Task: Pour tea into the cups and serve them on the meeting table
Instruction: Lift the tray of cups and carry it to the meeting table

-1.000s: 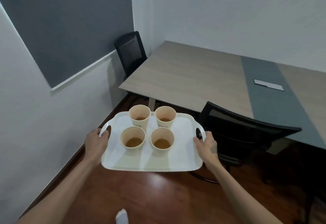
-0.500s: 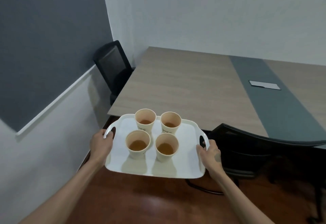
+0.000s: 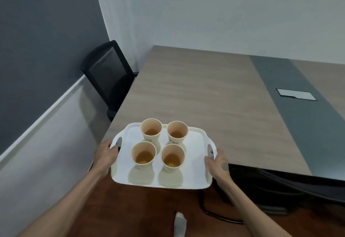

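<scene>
A white tray (image 3: 194,173) with two cut-out handles is held level in front of me. My left hand (image 3: 104,154) grips its left handle and my right hand (image 3: 217,164) grips its right handle. Several beige paper cups stand upright on it in a square, each holding amber tea: a near-left cup (image 3: 143,155), a near-right cup (image 3: 172,158), a far-left cup (image 3: 151,133) and a far-right cup (image 3: 177,134). The tray's far edge hangs over the near-left corner of the wood-topped meeting table (image 3: 205,94).
A grey strip with a white cable-box lid (image 3: 296,94) runs down the table at right. One black mesh chair (image 3: 107,74) stands at the table's left end by the wall. Another black chair (image 3: 291,190) sits pushed in at lower right. Dark wooden floor lies below.
I have moved closer to the table. The tray, still in both hands, has advanced from in front of the table's edge to over its near-left corner.
</scene>
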The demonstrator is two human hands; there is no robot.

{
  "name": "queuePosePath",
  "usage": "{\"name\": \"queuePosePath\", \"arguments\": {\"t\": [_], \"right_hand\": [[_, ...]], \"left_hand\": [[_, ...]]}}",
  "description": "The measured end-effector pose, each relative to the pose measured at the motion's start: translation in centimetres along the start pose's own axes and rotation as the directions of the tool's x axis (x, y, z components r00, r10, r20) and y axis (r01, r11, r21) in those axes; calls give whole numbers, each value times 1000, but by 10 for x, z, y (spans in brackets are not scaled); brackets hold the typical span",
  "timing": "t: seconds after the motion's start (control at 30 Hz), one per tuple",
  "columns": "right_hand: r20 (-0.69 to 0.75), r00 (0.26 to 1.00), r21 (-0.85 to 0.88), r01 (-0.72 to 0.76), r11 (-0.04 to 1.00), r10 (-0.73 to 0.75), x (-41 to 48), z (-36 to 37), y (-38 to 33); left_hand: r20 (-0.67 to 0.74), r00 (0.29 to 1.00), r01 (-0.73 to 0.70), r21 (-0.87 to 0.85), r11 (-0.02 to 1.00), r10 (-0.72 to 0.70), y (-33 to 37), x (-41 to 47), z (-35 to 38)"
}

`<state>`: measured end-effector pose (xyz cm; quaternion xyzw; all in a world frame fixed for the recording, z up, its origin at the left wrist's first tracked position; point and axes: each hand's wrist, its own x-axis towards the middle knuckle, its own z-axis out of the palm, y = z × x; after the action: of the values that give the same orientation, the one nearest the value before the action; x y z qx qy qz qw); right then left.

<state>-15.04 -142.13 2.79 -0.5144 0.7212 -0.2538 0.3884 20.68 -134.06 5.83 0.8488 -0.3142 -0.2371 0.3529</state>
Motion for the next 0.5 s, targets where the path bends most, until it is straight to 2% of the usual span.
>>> {"name": "queuePosePath", "arguments": {"t": [0.23,0.5], "right_hand": [[74,997,-102,-10,995,18,92,17,-18],[109,993,-187,-26,982,47,148,36,-17]], "left_hand": [[3,999,49,29,998,-49,28,64,44],[41,994,102,87,991,-105,31,128,78]]}}
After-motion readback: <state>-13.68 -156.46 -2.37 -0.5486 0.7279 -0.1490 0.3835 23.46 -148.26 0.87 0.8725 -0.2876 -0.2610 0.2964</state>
